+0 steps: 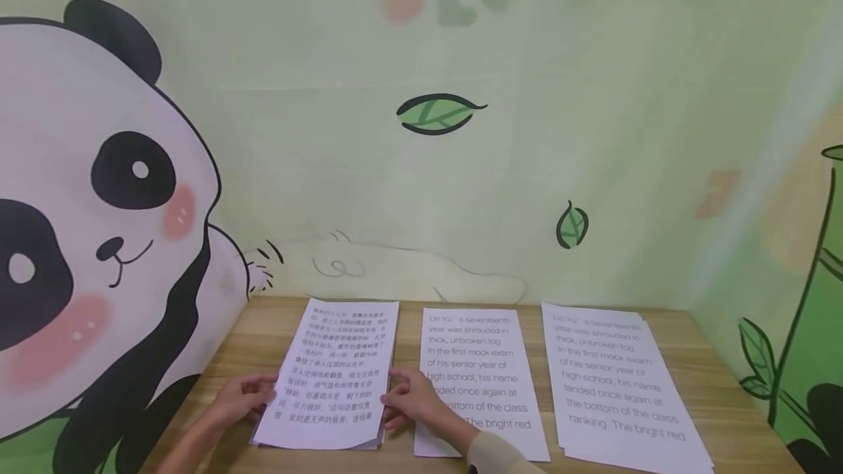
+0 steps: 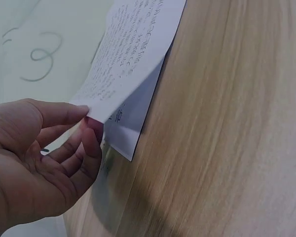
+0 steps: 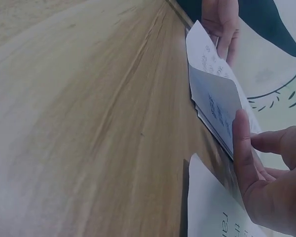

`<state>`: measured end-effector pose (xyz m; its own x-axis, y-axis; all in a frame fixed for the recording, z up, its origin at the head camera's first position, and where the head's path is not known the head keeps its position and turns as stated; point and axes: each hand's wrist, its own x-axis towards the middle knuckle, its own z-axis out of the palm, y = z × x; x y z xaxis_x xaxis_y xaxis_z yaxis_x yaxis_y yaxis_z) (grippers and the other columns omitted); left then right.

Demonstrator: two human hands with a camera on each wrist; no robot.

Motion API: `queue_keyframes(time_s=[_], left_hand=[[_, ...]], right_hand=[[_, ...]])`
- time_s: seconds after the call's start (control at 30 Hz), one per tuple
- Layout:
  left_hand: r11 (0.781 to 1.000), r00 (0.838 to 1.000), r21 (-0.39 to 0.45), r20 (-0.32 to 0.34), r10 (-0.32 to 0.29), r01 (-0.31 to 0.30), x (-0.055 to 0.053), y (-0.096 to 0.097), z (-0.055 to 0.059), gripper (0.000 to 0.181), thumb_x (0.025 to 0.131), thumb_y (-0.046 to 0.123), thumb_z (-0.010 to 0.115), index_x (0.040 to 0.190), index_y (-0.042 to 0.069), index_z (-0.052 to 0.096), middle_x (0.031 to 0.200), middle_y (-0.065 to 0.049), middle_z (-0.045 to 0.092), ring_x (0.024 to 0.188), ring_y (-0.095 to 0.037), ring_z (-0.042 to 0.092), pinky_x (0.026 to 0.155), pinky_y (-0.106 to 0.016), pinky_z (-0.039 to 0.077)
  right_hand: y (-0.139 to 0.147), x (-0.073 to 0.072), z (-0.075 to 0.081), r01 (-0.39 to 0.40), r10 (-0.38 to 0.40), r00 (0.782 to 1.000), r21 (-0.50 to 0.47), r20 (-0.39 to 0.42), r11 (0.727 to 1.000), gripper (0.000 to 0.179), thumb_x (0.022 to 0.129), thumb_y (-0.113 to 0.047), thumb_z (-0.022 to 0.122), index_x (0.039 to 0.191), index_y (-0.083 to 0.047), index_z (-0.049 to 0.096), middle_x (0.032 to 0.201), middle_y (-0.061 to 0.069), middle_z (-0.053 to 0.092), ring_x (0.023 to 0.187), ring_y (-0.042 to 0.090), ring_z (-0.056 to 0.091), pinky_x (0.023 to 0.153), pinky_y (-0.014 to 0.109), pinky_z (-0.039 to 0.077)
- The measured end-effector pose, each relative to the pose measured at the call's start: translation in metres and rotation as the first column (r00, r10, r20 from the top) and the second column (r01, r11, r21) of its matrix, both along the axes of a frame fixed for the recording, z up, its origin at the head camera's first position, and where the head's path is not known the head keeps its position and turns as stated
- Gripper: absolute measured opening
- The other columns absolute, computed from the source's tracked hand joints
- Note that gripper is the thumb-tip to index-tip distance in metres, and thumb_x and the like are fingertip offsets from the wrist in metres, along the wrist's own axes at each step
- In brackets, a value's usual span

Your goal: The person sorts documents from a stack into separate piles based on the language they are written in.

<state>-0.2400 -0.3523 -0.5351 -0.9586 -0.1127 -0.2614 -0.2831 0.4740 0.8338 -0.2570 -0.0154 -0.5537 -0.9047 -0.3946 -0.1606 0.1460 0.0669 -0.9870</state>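
On the left of the table lies a stack of white paper (image 1: 377,443), its top sheet (image 1: 332,379) printed with Chinese text. My left hand (image 1: 240,399) pinches the left edge of that sheet between thumb and fingers. In the left wrist view the sheet (image 2: 123,64) is lifted, and a gap shows above the paper below (image 2: 130,131). At the opposite edge my right hand (image 1: 421,401) holds the same sheet. The right wrist view shows the sheet (image 3: 214,89) bowed between both hands, with the right fingers (image 3: 242,143) at its edge.
Two more paper piles with large English print stand to the right: a middle one (image 1: 474,357), partly covered by my right forearm, and a right one (image 1: 612,386) with sheets slightly fanned. The wooden table (image 1: 707,364) meets a green wall hanging (image 1: 316,130) with a panda drawing.
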Motion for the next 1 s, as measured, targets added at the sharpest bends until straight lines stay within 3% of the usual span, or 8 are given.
queue_keyframes(time_s=[0.33,0.53,0.7,0.9,1.0], left_hand=[[0.996,1.000,-0.091,-0.015,0.007,-0.008,-0.004,0.008,0.004,0.042,0.093,0.002,0.065,0.131,-0.012,0.058,0.093,-0.014,0.069,0.072,-0.018,0.063,0.064,-0.030,0.055],[0.995,0.999,-0.097,-0.033,0.003,-0.006,-0.008,0.019,0.011,0.042,0.094,0.004,0.064,0.133,-0.011,0.058,0.094,-0.014,0.066,0.071,-0.018,0.062,0.062,-0.029,0.053],[0.991,0.994,-0.098,-0.060,-0.095,0.089,-0.009,0.045,0.020,0.039,0.095,0.007,0.064,0.131,-0.008,0.061,0.095,-0.015,0.067,0.073,-0.019,0.063,0.062,-0.028,0.052],[0.955,0.948,-0.033,-0.120,-0.296,0.294,-0.005,0.083,0.023,0.041,0.095,0.008,0.064,0.131,-0.011,0.059,0.095,-0.017,0.068,0.073,-0.018,0.064,0.058,-0.026,0.052],[0.936,0.930,-0.001,-0.109,-0.351,0.353,-0.003,0.106,0.019,0.041,0.094,0.008,0.065,0.130,-0.010,0.060,0.095,-0.012,0.068,0.072,-0.018,0.065,0.057,-0.027,0.053]], right_hand=[[0.026,-0.007,0.008,-0.027,0.029,0.999,0.079,-0.028,0.997,0.061,0.090,0.004,0.066,0.146,0.010,0.044,0.105,0.021,0.071,0.079,0.026,0.076,0.067,0.036,0.065],[0.058,-0.009,0.014,-0.012,0.017,0.999,0.119,-0.039,0.993,0.056,0.093,0.000,0.064,0.146,0.009,0.046,0.110,0.024,0.068,0.080,0.024,0.075,0.068,0.036,0.065],[0.087,-0.009,0.019,0.023,-0.015,0.998,0.153,-0.058,0.988,0.053,0.094,-0.003,0.064,0.143,0.010,0.048,0.106,0.019,0.068,0.079,0.018,0.074,0.068,0.037,0.065],[0.127,-0.007,0.022,0.044,-0.030,0.997,0.205,-0.072,0.978,0.051,0.096,-0.007,0.063,0.142,0.011,0.050,0.104,0.018,0.068,0.078,0.016,0.073,0.068,0.036,0.065],[0.146,-0.005,0.024,0.072,-0.055,0.996,0.250,-0.074,0.965,0.051,0.096,-0.007,0.063,0.142,0.010,0.050,0.103,0.018,0.068,0.077,0.017,0.072,0.066,0.035,0.065]])
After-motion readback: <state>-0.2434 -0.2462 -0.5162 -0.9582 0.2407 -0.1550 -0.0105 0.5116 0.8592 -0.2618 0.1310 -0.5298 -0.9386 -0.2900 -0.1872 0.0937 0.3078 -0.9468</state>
